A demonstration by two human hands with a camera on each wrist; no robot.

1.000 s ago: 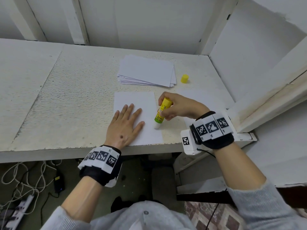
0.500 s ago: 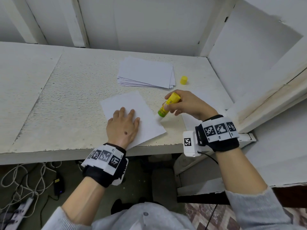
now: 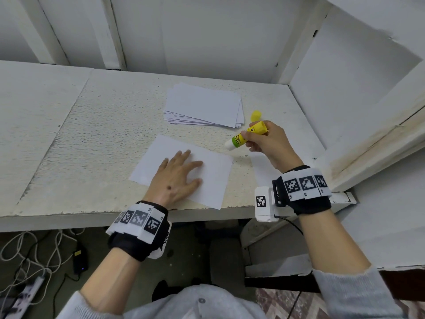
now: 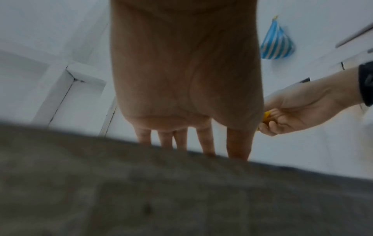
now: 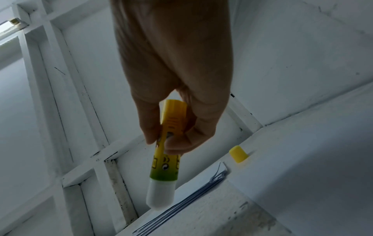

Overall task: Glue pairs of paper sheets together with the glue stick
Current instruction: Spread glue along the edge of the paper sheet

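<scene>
Left hand [image 3: 176,178] lay flat, fingers spread, on the paper sheet [image 3: 213,173]; right hand [image 3: 268,143], fingers clamped on the uncapped glue stick [image 3: 246,135], hovered just right of that sheet.

A: Left hand [image 3: 177,178]?
B: Flat on skewed paper sheet [image 3: 213,180], fingers spread.
A: Right hand [image 3: 269,143]?
B: Grips uncapped glue stick [image 3: 246,134], tip above table [image 3: 92,134], near paper stack [image 3: 204,107]; yellow cap [image 3: 256,116] beside.

Cap [image 3: 256,115] right of paper stack [image 3: 204,105]
</scene>
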